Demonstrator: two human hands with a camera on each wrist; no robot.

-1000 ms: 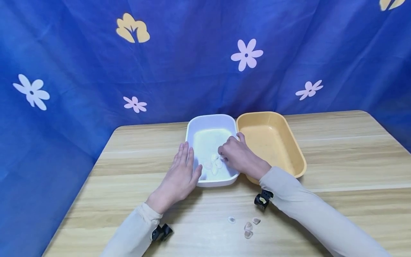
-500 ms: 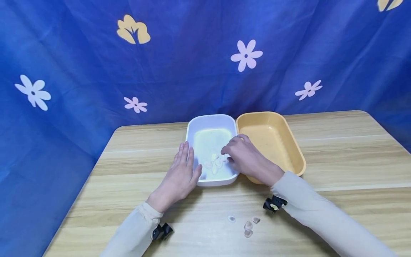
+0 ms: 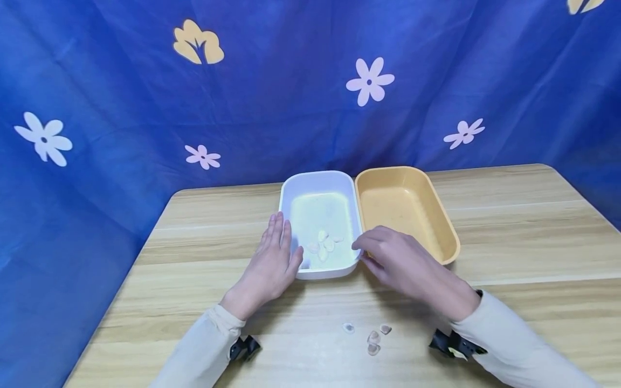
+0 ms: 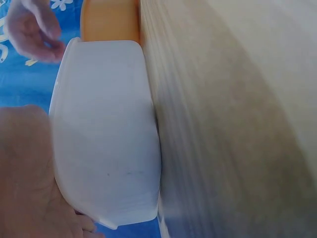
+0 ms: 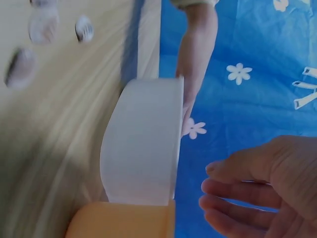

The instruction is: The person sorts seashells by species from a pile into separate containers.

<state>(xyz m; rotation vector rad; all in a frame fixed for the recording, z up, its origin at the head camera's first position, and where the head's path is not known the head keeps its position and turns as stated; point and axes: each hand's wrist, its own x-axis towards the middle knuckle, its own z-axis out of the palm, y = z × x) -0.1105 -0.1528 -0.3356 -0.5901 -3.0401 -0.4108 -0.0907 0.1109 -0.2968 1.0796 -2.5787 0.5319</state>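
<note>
Head view only: pale flat pieces (image 3: 329,246), probably shells, inside smooth, round-cornered white tray (image 3: 320,209). Left hand (image 3: 268,265): straight-fingered, tray's 8 o'clock; right hand (image 3: 400,260): released, 4 o'clock.

Plain off-white long sleeves (image 3: 196,350), left cuff (image 3: 226,319) wrinkled; blocky black wrist cameras (image 3: 245,348), one per sleeve.

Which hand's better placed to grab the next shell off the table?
Right, probably. The right hand looks empty, its fingers apart, and is nearer the loose shells on the table. The left hand lies against the white tub's left side.
</note>
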